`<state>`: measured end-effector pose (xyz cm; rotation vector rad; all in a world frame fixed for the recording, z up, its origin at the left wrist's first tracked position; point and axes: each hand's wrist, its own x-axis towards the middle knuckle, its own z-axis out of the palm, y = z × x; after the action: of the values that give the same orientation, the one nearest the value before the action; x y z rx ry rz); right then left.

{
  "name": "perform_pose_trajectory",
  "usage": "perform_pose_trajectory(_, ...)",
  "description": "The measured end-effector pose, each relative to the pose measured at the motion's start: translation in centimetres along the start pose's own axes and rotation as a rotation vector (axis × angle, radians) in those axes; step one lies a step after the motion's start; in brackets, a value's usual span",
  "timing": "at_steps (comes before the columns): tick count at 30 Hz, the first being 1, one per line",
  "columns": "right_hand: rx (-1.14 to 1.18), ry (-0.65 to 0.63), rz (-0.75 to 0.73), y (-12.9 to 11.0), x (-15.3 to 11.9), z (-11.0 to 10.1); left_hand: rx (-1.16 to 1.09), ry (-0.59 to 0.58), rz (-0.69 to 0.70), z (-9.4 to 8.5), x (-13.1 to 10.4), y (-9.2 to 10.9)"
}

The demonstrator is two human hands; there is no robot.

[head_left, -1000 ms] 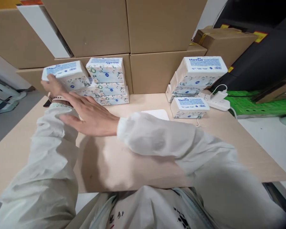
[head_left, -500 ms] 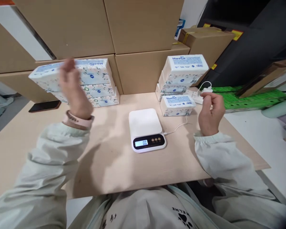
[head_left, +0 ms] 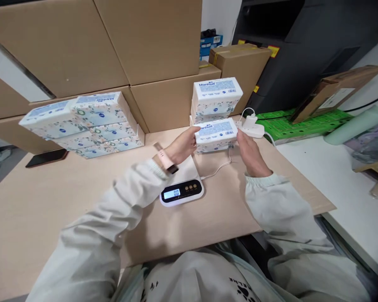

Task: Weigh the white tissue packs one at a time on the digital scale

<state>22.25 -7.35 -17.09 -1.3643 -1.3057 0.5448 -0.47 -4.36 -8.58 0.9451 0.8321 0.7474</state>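
Observation:
Between my two hands is a pack of tissues (head_left: 217, 131) in white and blue wrapping marked "Manhua". My left hand (head_left: 183, 145) is closed on its left end, thumb on top. At its right end, my right hand (head_left: 252, 155) presses with thumb and fingers. Behind it rises a stack of tissue packs (head_left: 217, 94). A white kitchen scale (head_left: 182, 191) stands in front, its display reading 0.0, its plate partly covered by my left hand and wrist. A cable runs from the scale's right side.
Tissue packs (head_left: 97, 121) are stacked in two columns at the left. A dark phone (head_left: 47, 158) lies beside them. Cardboard boxes (head_left: 164, 100) line the table's back. A white power strip (head_left: 253, 129) with a plug sits at the right, by green crates (head_left: 277, 126).
My left hand has moved right, from the left stack to the single tissue pack. My right hand has come in to its right end. The camera view has turned slightly right.

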Motion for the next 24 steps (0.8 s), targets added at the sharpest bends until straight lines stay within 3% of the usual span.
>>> perform_pose_trajectory(4, 0.053, -0.081, -0.095, -5.4, -3.2, 0.5, -0.011, -0.094, 0.077, -2.6, -8.5, 1.4)
perform_pose_trajectory(7, 0.073, -0.275, -0.181, -8.4, -5.3, 2.3, 0.01, 0.008, 0.083, -5.1, -13.9, 0.9)
perform_pose_trajectory(10, 0.089, -0.499, -0.214, -9.3, -6.7, 4.4, 0.015, 0.148, 0.093, -7.2, -16.0, -0.2)
perform_pose_trajectory(13, 0.101, -0.605, -0.22, -8.6, -7.4, 5.9, -0.009, 0.196, 0.111, -8.6, -16.2, -1.0)
perform_pose_trajectory(16, 0.083, -0.526, -0.139, -7.1, -7.5, 6.2, -0.04, 0.211, 0.133, -9.6, -16.4, -2.0)
perform_pose_trajectory(20, 0.1, -0.215, 0.046, -4.4, -6.9, 5.7, -0.106, 0.319, 0.173, -10.9, -17.9, -4.3)
perform_pose_trajectory(24, 0.162, -0.012, 0.092, -2.8, -6.1, 5.0, -0.231, 0.416, 0.143, -12.1, -18.9, -6.5)
